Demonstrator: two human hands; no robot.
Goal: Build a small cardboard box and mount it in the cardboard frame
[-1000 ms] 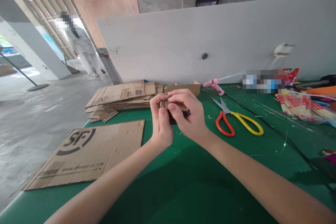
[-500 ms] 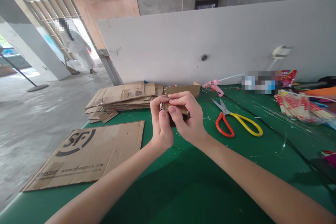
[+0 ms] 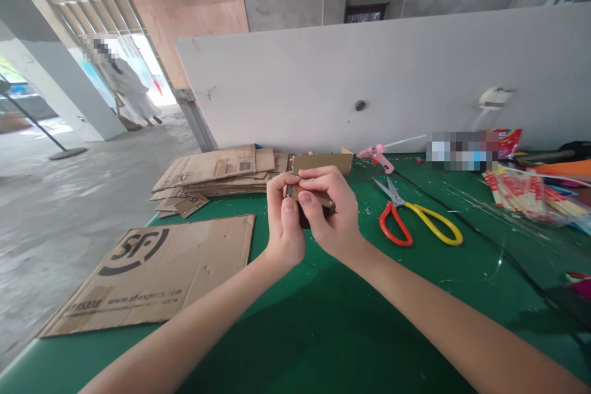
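Stepped left as background person (image 3: 127, 83). Pinching cardboard (image 3: 322, 195) between left hand (image 3: 284, 225) and right hand (image 3: 337, 212), apparently pressing. Likely calls for steadiness.

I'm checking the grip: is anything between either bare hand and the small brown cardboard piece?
Nothing visible: the bare left hand and bare right hand both touch the small brown cardboard piece. The metal scissors with red and yellow handles lie off to the right. The piece's covered sides are hidden.
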